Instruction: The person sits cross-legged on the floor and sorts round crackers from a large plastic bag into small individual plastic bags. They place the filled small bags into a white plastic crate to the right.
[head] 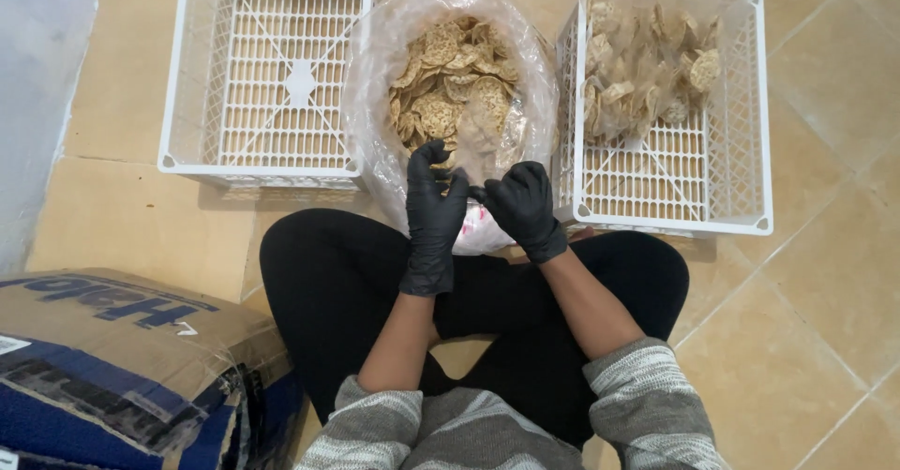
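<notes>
Grey-and-white knit sleeves (647, 404), pushed up to the elbows, sit closest to the lens, above crossed legs in black trousers (328, 292) on the tan tiled floor (806, 339). Both forearms reach forward over the lap. Black gloves cover both hands. Left hand (434, 209) is raised with its fingers curled, thumb and fingertips pinched at the near rim of the clear plastic bag (375, 86); what it grips between them is too small to tell. Right hand (523, 206) is just beside it, fingers bent inward toward the left hand, nearly touching it; whether it has hold of anything cannot be told.

That bag stands open on the floor directly ahead of the knees, between two white plastic crates, and holds a heap of round, speckled brown crackers (455, 86). A bit of white and pink wrapping (478, 231) shows beneath the hands.

Left crate (187, 161) shows only its lattice bottom. Right crate (759, 104) holds small clear packets of crackers (647, 58) piled against its far wall, the near half bare lattice.

At the near left corner of the floor lies a brown cardboard box (112, 339) with blue markings, its flap creased.
</notes>
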